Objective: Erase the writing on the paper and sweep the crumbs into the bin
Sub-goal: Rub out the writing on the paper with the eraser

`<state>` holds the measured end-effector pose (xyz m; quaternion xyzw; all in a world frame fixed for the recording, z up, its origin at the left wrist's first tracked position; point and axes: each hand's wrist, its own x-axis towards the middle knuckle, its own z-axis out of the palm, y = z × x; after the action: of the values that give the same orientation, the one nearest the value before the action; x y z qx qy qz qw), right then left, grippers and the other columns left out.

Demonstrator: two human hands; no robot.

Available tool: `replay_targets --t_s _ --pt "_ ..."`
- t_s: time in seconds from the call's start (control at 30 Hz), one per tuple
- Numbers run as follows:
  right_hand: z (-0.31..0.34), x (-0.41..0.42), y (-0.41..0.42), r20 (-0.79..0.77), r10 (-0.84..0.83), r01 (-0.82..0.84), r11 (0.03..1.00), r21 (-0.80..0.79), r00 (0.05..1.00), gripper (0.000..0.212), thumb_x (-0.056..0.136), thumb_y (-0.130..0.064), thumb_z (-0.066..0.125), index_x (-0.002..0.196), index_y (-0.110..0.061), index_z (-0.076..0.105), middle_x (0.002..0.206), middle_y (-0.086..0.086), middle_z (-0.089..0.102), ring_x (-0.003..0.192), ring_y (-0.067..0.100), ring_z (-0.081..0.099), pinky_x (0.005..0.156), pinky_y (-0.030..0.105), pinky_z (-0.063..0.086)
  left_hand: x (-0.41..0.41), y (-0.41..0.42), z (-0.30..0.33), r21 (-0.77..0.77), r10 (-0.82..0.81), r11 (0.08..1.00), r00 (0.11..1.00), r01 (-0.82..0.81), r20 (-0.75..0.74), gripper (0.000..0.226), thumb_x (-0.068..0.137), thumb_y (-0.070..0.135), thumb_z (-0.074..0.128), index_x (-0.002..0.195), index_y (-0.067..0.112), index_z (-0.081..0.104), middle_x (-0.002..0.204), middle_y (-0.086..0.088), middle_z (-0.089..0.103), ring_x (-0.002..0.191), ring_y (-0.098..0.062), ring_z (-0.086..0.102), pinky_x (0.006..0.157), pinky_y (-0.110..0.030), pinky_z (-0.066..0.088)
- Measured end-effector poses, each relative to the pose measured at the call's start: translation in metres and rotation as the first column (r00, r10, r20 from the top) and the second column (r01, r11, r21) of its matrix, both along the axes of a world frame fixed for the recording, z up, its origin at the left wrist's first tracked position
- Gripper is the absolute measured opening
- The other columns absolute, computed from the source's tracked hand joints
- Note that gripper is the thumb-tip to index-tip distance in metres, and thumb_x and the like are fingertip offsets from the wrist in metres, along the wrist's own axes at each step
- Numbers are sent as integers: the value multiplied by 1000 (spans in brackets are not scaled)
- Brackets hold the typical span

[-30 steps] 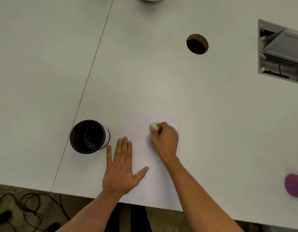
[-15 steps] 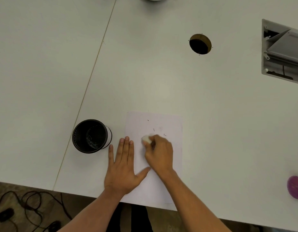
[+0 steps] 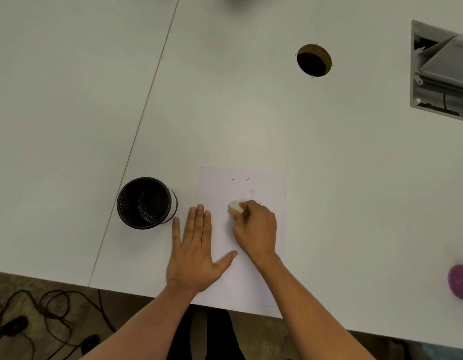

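Note:
A white sheet of paper (image 3: pixel 266 188) lies near the table's front edge. My right hand (image 3: pixel 255 231) is closed around a small white eraser (image 3: pixel 237 206), which presses on the paper's middle. My left hand (image 3: pixel 196 252) lies flat with fingers spread, partly on the sheet's left edge. A few dark eraser crumbs (image 3: pixel 247 179) sit near the top of the paper, and a faint grey smudge (image 3: pixel 252 192) shows above the eraser. To the left of the paper stands a black mesh bin (image 3: pixel 146 202) with some shreds inside.
The white table (image 3: pixel 225 113) has a round cable hole (image 3: pixel 314 60) at the back and an open cable tray (image 3: pixel 442 71) at the far right. A purple object (image 3: pixel 460 284) sits at the right edge. Cables (image 3: pixel 43 315) lie on the floor at lower left.
My right hand drew the eraser down and left from the upper middle of the sheet over the first half second, then shifted slightly right. More crumbs show near the top. My left hand stayed put.

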<state>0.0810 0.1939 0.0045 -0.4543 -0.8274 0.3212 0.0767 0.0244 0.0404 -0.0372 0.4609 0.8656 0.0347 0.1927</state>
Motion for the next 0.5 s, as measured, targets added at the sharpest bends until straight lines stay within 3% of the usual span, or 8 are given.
replay_targets --t_s 0.3,0.5 --pt "-2 -8 67 53 -217 219 975 -41 975 23 87 -35 61 88 -13 67 73 1 70 70 20 64 64 25 43 0 0 1 -25 4 1000 1000 -5 -5 104 89 78 26 156 3 3 166 -16 0 154 -29 -1 120 -63 11" --pt "0 16 16 44 -8 10 999 -42 999 18 87 -28 65 85 -11 67 69 -1 66 57 12 55 56 23 40 1 0 2 -20 5 1000 1000 -5 -2 104 88 78 27 156 3 5 166 -16 3 154 -29 1 120 -62 11"
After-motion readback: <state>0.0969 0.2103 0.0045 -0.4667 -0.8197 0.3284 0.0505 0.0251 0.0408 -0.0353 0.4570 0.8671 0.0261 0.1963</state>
